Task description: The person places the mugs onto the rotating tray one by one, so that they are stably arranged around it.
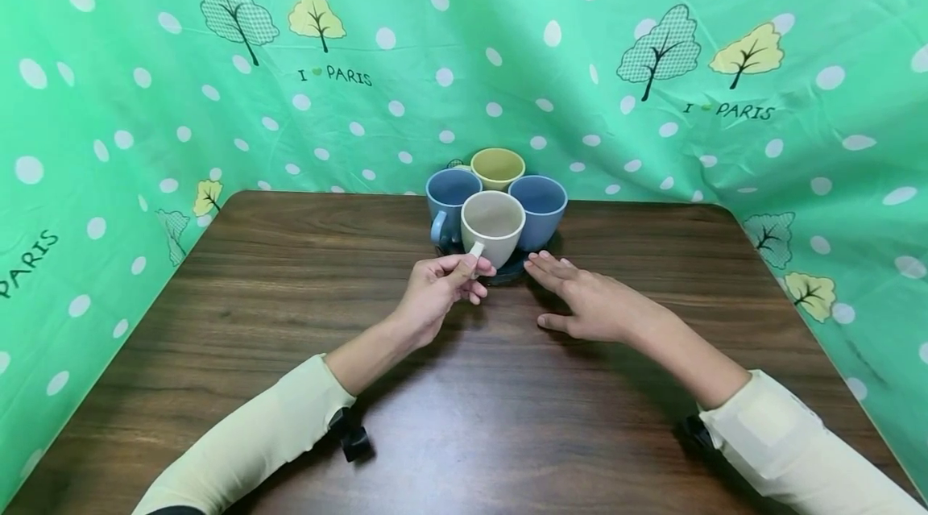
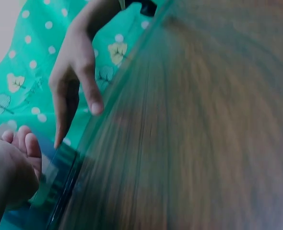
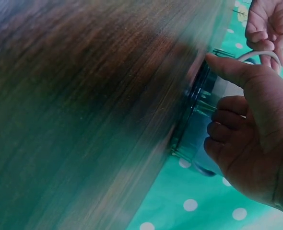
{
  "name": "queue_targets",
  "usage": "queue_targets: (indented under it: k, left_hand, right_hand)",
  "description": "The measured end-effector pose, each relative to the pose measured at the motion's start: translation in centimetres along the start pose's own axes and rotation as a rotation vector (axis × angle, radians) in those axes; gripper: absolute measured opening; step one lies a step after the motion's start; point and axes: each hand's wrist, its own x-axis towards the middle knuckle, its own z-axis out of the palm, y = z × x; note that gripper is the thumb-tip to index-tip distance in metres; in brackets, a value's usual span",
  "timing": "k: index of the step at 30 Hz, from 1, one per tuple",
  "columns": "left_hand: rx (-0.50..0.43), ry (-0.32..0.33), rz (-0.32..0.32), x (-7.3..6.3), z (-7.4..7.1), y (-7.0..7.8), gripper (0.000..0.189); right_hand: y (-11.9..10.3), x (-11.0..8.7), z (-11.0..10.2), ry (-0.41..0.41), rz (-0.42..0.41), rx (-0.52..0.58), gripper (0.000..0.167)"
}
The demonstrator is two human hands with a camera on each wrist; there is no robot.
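My left hand (image 1: 438, 289) pinches the handle of a cream mug (image 1: 494, 218) between thumb and fingers. That mug is upright, at the front of a tight cluster. Behind it are a blue mug (image 1: 451, 191) on the left, another blue mug (image 1: 540, 209) on the right and a yellow mug (image 1: 498, 168) at the back. Beneath them shows a dark stand (image 1: 511, 269), mostly hidden. My right hand (image 1: 590, 304) has its fingers extended, fingertips right at the stand's front right edge. In the right wrist view, the cream handle (image 3: 265, 52) curves beside the left fingers.
A brown wooden table (image 1: 449, 434) spreads out in front of the mugs. Green dotted cloth (image 1: 406, 112) hangs right behind its back edge and along both sides.
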Motion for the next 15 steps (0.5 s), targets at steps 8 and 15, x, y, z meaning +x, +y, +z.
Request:
queue_targets:
  k: [8, 15]
  left_hand:
    - [-0.073, 0.025, -0.097, -0.1, 1.8, -0.9, 0.041]
    - [-0.124, 0.028, -0.152, 0.1, 3.4, -1.0, 0.046]
  right_hand:
    - [0.1, -0.2, 0.5, 0.018, 0.001, 0.006, 0.081]
    - [0.2, -0.2, 0.5, 0.038, -0.007, 0.012, 0.082]
